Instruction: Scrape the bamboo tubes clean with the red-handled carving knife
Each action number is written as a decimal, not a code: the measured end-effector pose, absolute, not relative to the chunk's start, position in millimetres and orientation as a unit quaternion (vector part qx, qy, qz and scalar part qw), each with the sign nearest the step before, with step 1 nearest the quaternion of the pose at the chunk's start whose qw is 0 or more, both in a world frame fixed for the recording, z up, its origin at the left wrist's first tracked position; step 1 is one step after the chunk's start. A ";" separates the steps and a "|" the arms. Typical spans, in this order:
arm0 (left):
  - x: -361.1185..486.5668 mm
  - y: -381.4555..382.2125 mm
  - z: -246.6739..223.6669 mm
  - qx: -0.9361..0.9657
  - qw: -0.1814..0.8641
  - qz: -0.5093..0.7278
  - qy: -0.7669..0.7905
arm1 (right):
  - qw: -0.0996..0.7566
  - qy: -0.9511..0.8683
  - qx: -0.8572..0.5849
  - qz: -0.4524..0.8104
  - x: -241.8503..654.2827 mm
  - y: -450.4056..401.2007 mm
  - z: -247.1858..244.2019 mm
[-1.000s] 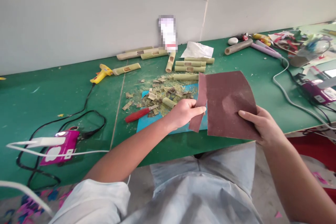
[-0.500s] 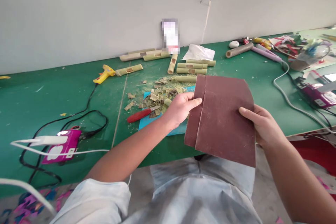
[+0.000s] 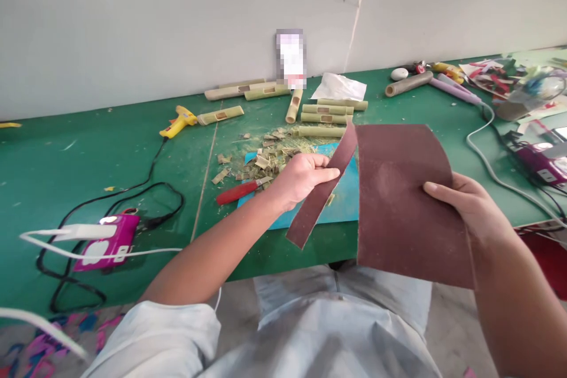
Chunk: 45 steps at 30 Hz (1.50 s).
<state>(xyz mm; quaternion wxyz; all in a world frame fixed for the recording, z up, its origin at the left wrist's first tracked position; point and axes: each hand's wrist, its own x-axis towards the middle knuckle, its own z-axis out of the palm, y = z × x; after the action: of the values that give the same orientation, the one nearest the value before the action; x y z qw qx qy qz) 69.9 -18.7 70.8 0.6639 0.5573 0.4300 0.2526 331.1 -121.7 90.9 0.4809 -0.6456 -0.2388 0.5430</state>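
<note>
Strip (image 3: 314, 205) has tilted off sheet (image 3: 405, 218), top contact unclear.

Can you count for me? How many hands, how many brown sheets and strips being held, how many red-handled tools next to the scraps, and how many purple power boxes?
Hands: 2, the left hand and the right hand
Brown sheet: 1
Brown strip: 1
Red-handled tool: 1
Purple power boxes: 2, the near box and the far box
Total: 7
</note>
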 end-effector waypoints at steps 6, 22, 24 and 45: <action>71.6 -16.4 67.3 0.546 0.699 0.271 0.374 | 0.472 -0.270 -0.622 0.563 339.7 -120.7 76.4; 72.1 -13.8 75.7 0.528 0.683 0.376 0.337 | 0.441 -0.290 -0.637 0.563 316.2 -127.6 97.9; 69.5 -12.0 78.5 0.526 0.677 0.384 0.343 | 0.432 -0.278 -0.651 0.559 313.3 -128.1 107.0; 59.1 -11.5 92.7 0.635 0.625 0.263 0.370 | 0.371 -0.344 -0.667 0.547 347.0 -133.1 107.6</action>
<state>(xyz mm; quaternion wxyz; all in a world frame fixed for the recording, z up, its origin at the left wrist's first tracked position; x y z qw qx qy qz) 59.1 -11.5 92.7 0.6247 0.6354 0.3699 0.2632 347.0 -133.1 107.6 0.3709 -0.6673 -0.3436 0.5469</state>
